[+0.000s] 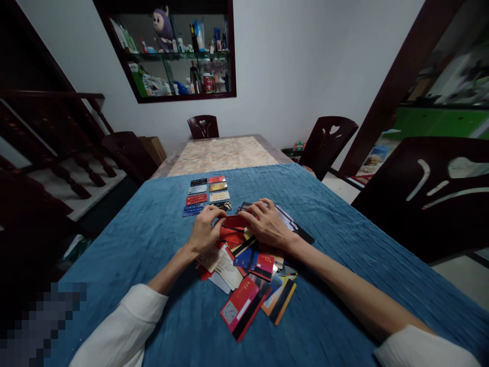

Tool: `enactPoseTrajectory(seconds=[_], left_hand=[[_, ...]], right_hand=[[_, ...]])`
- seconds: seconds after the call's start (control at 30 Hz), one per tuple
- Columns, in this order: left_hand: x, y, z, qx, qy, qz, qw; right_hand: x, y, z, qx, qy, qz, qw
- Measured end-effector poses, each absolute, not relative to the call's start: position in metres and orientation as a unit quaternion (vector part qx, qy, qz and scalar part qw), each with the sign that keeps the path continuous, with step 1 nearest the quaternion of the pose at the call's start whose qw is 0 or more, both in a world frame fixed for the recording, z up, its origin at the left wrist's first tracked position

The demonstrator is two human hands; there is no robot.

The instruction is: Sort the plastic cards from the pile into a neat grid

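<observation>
A red card [234, 221] stands tilted between my two hands above a loose heap of cards. My left hand [206, 228] grips its left end with curled fingers. At the other end, the fingers of my right hand [266, 224] are bent over the card, and the palm rests above the heap. Under and in front of my hands lie overlapping cards, among them a red card with a QR code [244, 308], an orange card with a black stripe [280, 300] and a blue card [246, 259]. Dark cards [304, 234] show partly behind my right wrist.
Two columns of cards, including a gold card [218, 187] and a blue patterned card [194, 210], lie neatly beyond my left hand. A blue cloth [153, 219] covers the near table. Dark wooden chairs [330, 142] stand around it; a shelf cabinet [183, 56] is set in the wall.
</observation>
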State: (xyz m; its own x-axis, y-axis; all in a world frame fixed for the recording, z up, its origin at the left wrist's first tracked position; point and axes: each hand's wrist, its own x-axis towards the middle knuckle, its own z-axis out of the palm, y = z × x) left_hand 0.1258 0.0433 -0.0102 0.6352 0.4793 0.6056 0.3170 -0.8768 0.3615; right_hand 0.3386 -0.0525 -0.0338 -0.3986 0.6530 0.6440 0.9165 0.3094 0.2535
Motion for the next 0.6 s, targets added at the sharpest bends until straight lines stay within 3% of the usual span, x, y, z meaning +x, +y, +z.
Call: enactPoseTrajectory(seconds=[0.3,0.6], left_hand=[[0.1254,0.0451,-0.0103,0.889,0.215,0.389,0.110],[0.1264,0.0452,-0.0145,0.887,0.194,0.406,0.107]], right_hand=[[0.3379,-0.0519,-0.0319,-0.465,-0.765,-0.353,0.273],[0.3398,-0.0524,-0.0322,-0.487,-0.761,-0.339,0.264]])
